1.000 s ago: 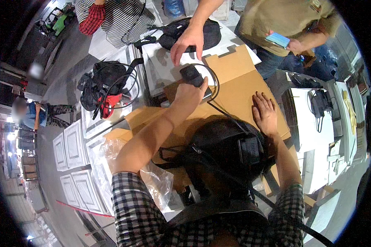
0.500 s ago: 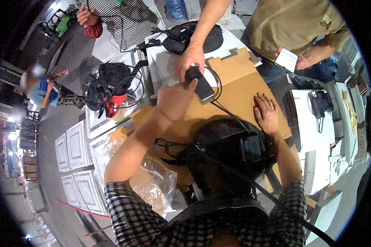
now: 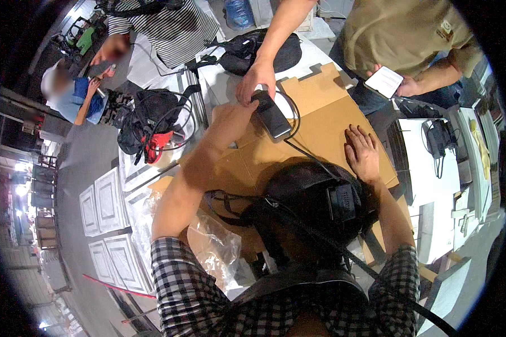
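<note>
My left hand (image 3: pixel 230 124) reaches across the brown cardboard (image 3: pixel 315 140), index finger stretched toward a black, rectangular, cabled device (image 3: pixel 274 122). Its fingertip is at the device's upper part, though contact is hard to tell; its other fingers are mostly hidden. A co-worker's hand (image 3: pixel 257 80) comes from the far side and grips the device's far end. My right hand (image 3: pixel 362 154) lies flat on the cardboard, fingers spread, holding nothing. Between my forearms sits a black bag (image 3: pixel 315 196), close to my body. A black cable runs from beside the device toward it.
A black bag with cables and a red part (image 3: pixel 152 121) lies at the left; another black bag (image 3: pixel 287 53) lies at the far side. Crumpled clear plastic (image 3: pixel 213 244) is beside my left forearm. One person holds a white-screened phone (image 3: pixel 384 82); others stand at the left.
My left hand has drawn back slightly to the left, its fingertip still at the device. The co-worker's hand and the device shifted slightly. My right hand stays flat. People at the left have moved.
</note>
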A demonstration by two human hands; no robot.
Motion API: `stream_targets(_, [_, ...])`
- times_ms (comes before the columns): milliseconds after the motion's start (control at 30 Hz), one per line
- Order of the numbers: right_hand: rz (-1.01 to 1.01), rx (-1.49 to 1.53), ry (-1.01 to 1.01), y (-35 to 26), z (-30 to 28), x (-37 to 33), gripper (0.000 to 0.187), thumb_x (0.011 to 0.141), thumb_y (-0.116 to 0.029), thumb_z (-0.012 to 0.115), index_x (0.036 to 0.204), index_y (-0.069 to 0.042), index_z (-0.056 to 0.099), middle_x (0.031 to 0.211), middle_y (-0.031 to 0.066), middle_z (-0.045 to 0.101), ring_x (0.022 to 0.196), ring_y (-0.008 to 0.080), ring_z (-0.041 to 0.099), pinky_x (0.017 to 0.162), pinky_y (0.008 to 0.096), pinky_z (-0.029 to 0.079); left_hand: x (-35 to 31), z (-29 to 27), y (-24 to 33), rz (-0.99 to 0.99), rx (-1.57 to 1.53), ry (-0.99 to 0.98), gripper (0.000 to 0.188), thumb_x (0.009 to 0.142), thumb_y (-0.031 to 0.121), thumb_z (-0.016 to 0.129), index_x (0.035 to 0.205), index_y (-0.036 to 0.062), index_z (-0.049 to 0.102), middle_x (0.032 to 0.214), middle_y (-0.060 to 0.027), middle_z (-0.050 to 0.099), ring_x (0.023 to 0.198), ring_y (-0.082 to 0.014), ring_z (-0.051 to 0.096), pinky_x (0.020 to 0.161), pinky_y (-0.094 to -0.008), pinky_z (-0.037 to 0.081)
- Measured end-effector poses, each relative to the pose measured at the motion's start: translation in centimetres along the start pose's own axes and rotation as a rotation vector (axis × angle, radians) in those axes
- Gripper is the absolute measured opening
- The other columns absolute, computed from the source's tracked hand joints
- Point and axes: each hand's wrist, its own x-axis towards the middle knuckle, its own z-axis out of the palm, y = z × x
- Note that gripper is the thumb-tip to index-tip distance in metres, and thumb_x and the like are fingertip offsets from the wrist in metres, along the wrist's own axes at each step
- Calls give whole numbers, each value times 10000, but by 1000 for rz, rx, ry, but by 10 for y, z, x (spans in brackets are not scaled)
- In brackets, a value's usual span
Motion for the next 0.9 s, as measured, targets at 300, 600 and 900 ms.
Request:
stream_targets(300, [9, 17, -13, 1, 1, -1, 381, 867, -206, 512, 1227, -80, 507, 1318, 87, 471, 1255, 266, 391, 1048, 435, 264, 10, -1, 3, -39, 22, -111, 402, 839, 136, 461, 1229, 204, 530, 739, -122, 651, 669, -300, 650, 572, -439, 491])
stream_targets(600, [17, 6, -24, 2, 4, -2, 386, 876, -236, 505, 1236, -97, 498, 1328, 60, 461, 1268, 239, 374, 1064, 430, 244, 8, 4, 4, -29, 6, -99, 375, 855, 148, 451, 1208, 220, 555, 783, -127, 654, 709, -302, 652, 600, -446, 489])
stream_targets(900, [13, 13, -12, 3, 5, -2, 383, 870, -225, 510, 1230, -91, 506, 1325, 70, 466, 1264, 249, 381, 1058, 430, 256, 7, -2, 3, -61, 28, -151, 406, 846, 142, 457, 1236, 227, 531, 790, -116, 659, 722, -295, 656, 605, -441, 491])
